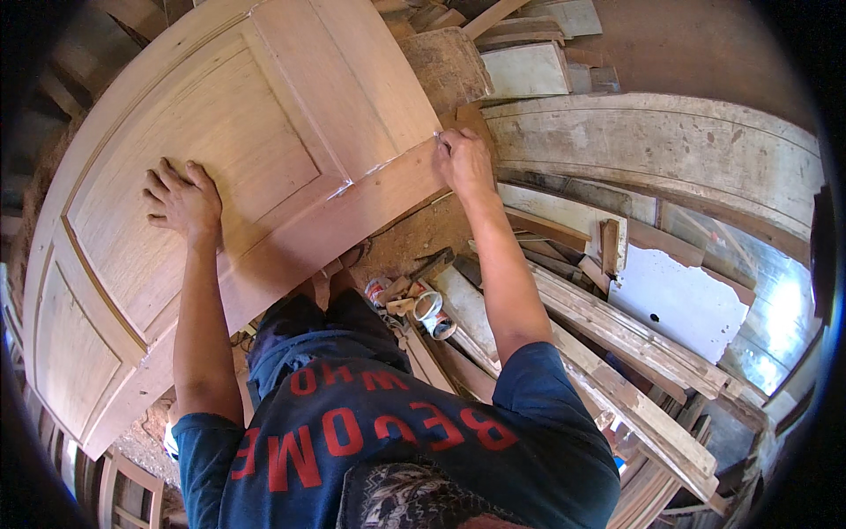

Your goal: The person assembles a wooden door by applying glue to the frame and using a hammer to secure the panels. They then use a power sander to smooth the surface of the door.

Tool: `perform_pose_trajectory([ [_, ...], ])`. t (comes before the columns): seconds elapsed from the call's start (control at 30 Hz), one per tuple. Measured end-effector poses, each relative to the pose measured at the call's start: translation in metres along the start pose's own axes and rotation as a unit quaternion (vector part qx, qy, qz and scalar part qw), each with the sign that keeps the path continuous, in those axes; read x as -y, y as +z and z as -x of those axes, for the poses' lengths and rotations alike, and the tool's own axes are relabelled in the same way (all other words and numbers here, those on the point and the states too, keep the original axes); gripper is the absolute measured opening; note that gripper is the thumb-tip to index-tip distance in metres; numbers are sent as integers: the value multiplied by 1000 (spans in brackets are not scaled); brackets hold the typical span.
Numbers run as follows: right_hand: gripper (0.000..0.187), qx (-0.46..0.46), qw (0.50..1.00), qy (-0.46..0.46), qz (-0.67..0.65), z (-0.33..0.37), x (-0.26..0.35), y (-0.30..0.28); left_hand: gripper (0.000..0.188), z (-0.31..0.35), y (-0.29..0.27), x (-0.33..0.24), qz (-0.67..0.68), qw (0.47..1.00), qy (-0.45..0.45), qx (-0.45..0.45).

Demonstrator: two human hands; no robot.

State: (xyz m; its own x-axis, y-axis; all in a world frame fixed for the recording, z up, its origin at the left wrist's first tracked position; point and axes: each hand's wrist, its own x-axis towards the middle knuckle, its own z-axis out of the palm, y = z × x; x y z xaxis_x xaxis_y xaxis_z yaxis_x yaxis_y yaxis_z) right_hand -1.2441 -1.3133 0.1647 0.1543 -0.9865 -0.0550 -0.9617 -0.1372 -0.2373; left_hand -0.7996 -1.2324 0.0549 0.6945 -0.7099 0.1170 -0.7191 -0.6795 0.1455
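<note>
Head view: wood door (256, 150) ahead, mostly left. Looks heavy, stiff; likely best held by edges, both hands. Left hand (187, 199) flat on door, fingers spread, nothing held. Right hand (465, 160) curled at door edge, by white line (343, 188); cannot tell if pinching something. Gray board (652, 145) farther right.

smooth matt wooden panelled door (251, 167), rough wooden planks (630, 331), matt cloth shirt (397, 398)

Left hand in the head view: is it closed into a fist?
No, the left hand lies open on the wood panel, its fingers spread apart.
</note>
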Motion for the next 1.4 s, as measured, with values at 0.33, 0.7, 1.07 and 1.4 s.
perform_pose_trajectory([
  [0.33, 21, 25, 999, -47, 2, -9, 2, 2, 70, 1, 1, -1, -7, 1000, -6, 1],
  [0.7, 17, -35, 996, -84, 20, -7, -19, 8, 70, 1, -6, -5, -2, 1000, -13, 12],
  [1.07, 17, -23, 997, -59, 44, -2, -13, 2, 68, 1, -4, -3, -14, 1000, -7, 1],
  [1.4, 19, 33, 996, 12, 77, -18, -33, 6, 67, 1, -3, -2, -5, 1000, -2, -17],
])
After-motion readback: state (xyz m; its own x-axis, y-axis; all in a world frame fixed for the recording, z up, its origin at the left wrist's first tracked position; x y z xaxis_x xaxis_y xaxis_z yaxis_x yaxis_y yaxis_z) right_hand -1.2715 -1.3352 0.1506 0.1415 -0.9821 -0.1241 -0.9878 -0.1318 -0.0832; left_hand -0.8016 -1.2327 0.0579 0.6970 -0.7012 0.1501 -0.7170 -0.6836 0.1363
